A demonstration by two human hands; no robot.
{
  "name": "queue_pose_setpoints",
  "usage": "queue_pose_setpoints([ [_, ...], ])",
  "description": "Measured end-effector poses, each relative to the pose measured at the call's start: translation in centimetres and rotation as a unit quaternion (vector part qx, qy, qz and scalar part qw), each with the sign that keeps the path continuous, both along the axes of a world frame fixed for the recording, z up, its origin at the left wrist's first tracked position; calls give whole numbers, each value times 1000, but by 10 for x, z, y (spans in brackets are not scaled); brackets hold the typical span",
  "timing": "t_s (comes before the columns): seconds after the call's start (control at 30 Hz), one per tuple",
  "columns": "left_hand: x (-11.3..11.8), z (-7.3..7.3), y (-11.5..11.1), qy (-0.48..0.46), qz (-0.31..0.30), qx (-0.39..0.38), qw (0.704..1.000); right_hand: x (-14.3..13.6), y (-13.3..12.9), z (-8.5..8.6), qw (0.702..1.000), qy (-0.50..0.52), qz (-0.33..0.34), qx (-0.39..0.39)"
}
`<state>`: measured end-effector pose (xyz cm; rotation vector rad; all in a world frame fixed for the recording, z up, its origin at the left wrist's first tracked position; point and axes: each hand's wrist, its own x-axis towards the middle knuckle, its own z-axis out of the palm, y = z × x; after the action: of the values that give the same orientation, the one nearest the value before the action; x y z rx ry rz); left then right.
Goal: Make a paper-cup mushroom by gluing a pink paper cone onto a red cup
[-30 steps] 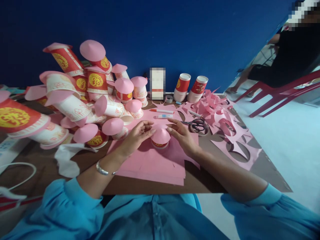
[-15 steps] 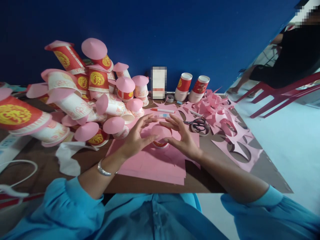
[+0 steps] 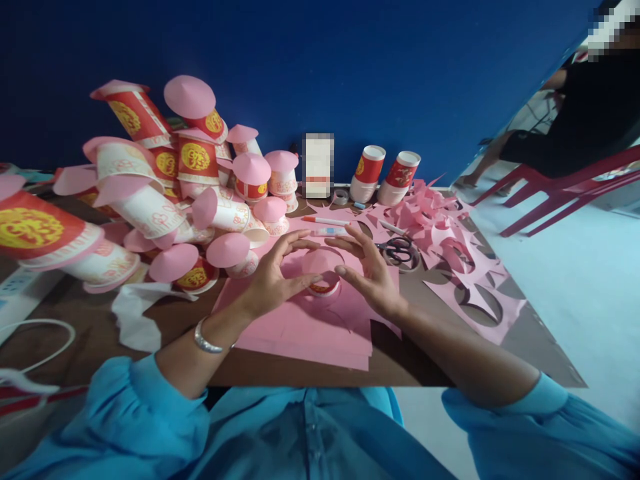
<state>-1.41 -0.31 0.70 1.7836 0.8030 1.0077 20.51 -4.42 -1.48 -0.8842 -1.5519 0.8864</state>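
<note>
A pink paper cone (image 3: pixel 320 259) rests like a hat on a red and white paper cup (image 3: pixel 326 287), which stands on a stack of pink paper sheets (image 3: pixel 295 333). My left hand (image 3: pixel 278 272) curves round the left side of the cone, fingers spread. Its thumb overlaps the cone's front edge, and I cannot tell whether it touches. On the other side my right hand (image 3: pixel 371 275) is cupped with fingers apart, its thumb tip close to the cone's right edge. Neither hand is closed on anything. Most of the cup is hidden under the cone and behind the left thumb.
Many pink-hatted cups (image 3: pixel 195 157) are heaped at left. Two stacks of cups (image 3: pixel 370 167) stand by the blue wall, near a phone (image 3: pixel 319 170). Scissors (image 3: pixel 399 249), pens (image 3: pixel 327 221), a tape roll (image 3: pixel 341 197) and pink paper scraps (image 3: pixel 435 227) lie around. A person sits at far right.
My right hand has drawn slightly away to the right from the cone. The cone and cup look shifted a little; my left hand has barely moved.
</note>
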Motion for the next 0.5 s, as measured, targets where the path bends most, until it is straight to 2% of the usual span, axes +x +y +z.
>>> queue_pose_setpoints([
  [0.5, 2, -3, -1, 37, 25, 102, 994, -2, 0, -2, 999, -34, -28, 13],
])
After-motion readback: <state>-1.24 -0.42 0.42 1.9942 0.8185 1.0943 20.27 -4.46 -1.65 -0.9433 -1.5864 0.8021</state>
